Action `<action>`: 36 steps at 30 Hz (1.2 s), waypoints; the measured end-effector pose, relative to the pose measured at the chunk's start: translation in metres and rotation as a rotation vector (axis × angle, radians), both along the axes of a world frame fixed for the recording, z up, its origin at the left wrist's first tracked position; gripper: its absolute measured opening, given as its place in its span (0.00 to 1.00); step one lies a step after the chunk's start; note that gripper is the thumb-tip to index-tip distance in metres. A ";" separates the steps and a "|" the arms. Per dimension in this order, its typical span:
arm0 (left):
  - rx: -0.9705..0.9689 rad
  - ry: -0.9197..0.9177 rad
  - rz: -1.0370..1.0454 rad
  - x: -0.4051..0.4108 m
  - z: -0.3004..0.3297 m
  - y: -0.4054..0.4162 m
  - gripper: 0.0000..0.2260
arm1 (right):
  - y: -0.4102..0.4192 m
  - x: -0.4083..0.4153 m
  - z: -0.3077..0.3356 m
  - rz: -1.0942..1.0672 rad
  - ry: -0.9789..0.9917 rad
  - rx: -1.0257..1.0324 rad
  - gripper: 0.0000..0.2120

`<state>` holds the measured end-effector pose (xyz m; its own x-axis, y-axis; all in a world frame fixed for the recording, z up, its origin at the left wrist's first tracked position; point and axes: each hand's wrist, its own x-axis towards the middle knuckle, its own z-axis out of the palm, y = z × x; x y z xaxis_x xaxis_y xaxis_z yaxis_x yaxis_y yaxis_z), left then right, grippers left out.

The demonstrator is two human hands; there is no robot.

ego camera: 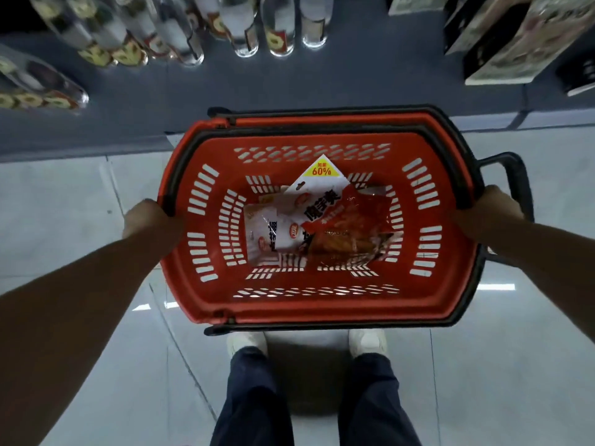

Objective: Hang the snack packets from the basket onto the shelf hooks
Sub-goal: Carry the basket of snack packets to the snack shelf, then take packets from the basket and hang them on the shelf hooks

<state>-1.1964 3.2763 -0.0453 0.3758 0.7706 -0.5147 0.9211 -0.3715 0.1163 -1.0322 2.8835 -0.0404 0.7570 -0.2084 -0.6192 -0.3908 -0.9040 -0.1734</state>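
Note:
A red plastic basket (pixel 322 305) with black handles hangs in front of me above the floor. My left hand (pixel 148 220) grips its left rim and my right hand (pixel 489 209) grips its right rim. Inside lie snack packets (pixel 322 217): a white one with a yellow "60%" corner on top, a red one overlapping it on the right, and more white packets underneath. No shelf hooks are in view.
A low grey shelf (pixel 289 88) runs along the top, with clear glass bottles (pixel 244 30) at the left and middle and dark boxes (pixel 502 43) at the right. Glossy grey floor tiles lie below. My legs and white shoes (pixel 309 344) stand under the basket.

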 end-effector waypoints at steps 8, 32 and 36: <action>0.042 -0.001 0.155 -0.004 -0.035 -0.017 0.19 | 0.000 -0.017 -0.042 -0.055 -0.036 0.024 0.26; -0.474 -0.019 -0.482 -0.020 -0.185 -0.138 0.21 | 0.115 -0.078 -0.198 0.964 0.274 0.057 0.22; -0.707 -0.133 -0.091 -0.018 -0.190 -0.135 0.15 | 0.123 -0.072 -0.196 0.753 0.402 0.046 0.07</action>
<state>-1.2140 3.1417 -0.2353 0.5165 0.2334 -0.8239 0.8516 -0.2407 0.4657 -1.1042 3.0070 -0.2362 0.4044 0.2935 -0.8662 0.2713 -0.9430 -0.1928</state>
